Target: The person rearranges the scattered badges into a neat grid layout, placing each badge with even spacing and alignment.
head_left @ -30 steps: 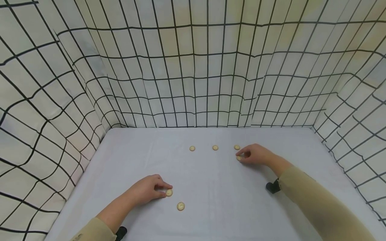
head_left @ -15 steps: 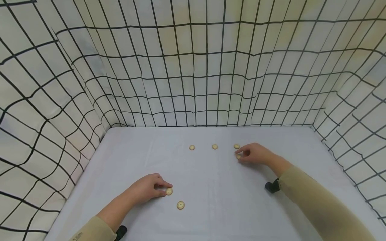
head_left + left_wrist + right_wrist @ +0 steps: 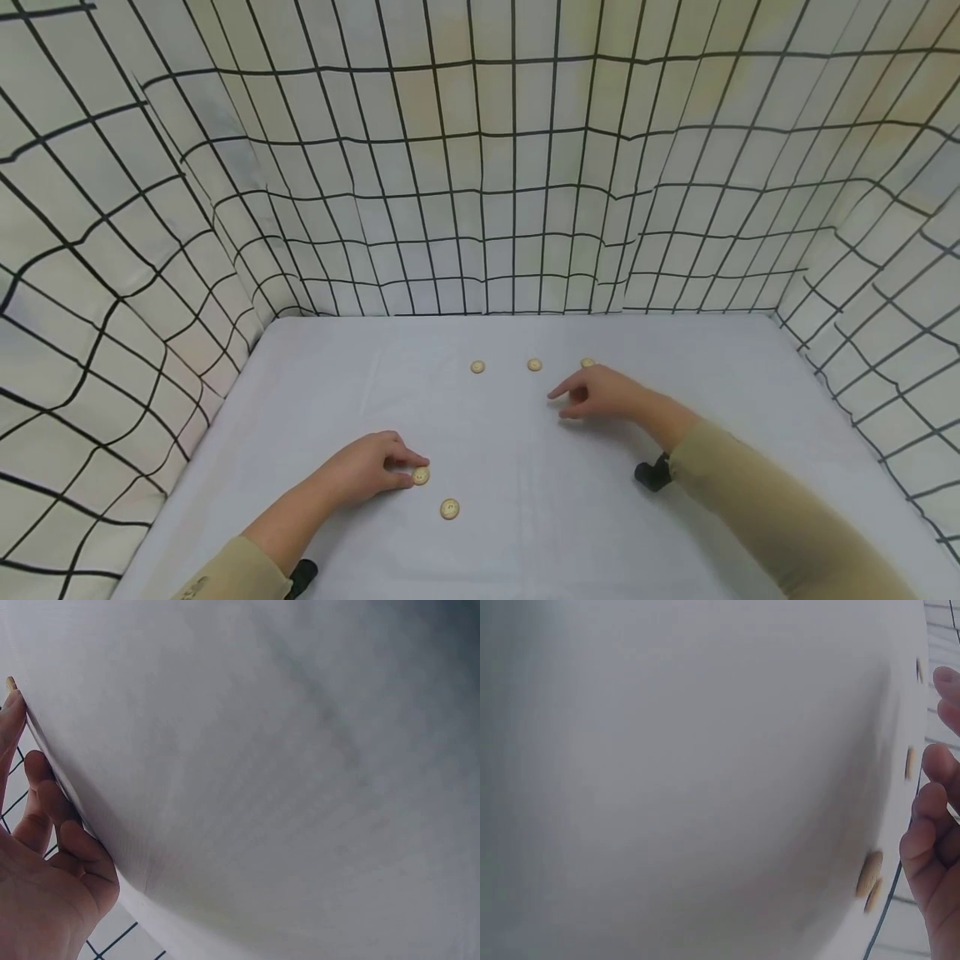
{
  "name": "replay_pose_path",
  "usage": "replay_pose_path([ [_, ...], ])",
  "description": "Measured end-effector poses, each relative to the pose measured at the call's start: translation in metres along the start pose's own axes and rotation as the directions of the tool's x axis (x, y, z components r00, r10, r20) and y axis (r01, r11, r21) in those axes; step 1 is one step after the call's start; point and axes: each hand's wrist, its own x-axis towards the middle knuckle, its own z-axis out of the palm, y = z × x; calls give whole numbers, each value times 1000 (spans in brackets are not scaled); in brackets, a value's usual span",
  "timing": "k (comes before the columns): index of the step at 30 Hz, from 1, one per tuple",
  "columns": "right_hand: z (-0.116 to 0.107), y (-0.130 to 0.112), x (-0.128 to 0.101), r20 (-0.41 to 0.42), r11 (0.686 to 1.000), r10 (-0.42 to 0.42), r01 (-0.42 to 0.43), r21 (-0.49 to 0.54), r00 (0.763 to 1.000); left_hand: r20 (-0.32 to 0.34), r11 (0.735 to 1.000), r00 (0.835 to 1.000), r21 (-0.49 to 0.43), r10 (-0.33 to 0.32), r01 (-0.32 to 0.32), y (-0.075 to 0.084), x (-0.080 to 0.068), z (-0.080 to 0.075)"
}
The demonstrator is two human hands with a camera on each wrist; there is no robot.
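Left hand (image 3: 367, 475) rests on the table (image 3: 525, 533), thumb and forefinger pinching a flat round button (image 3: 421, 476) at its fingertips; a second button (image 3: 449, 509) lies just beside, toward the person. Right hand (image 3: 600, 394) hovers with forefinger extended and holds nothing I can see. It is the nearer hand to the row of three buttons (image 3: 534, 365) just beyond it; these discs have no long axis.
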Motion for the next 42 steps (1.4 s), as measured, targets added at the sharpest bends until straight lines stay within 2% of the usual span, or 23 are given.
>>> replay_pose_path([
  [6, 16, -23, 7, 59, 996, -75, 78, -37, 995, 1, 1000, 1000, 0, -6, 6, 1, 1, 0],
  [12, 37, -54, 16, 132, 971, -211, 223, -81, 969, -7, 1000, 1000, -5, -18, 18, 1, 1, 0],
  [15, 51, -73, 18, 180, 952, -285, 300, -65, 942, -8, 1000, 1000, -12, -17, 17, 0, 1, 1],
  [21, 76, -108, 17, 271, 885, -426, 460, -75, 863, -6, 1000, 1000, -5, 2, -2, 0, 1, 0],
  [25, 85, -122, 17, 301, 856, -461, 508, -95, 835, -2, 1000, 1000, -10, 12, -12, 0, 1, -1],
  [33, 95, -131, 19, 326, 840, -463, 525, -133, 824, 1, 1000, 1000, -16, 20, -20, -1, 0, -2],
  [42, 102, -132, 18, 327, 847, -442, 508, -154, 835, 2, 1000, 1000, -12, 28, -28, -1, 2, -1],
])
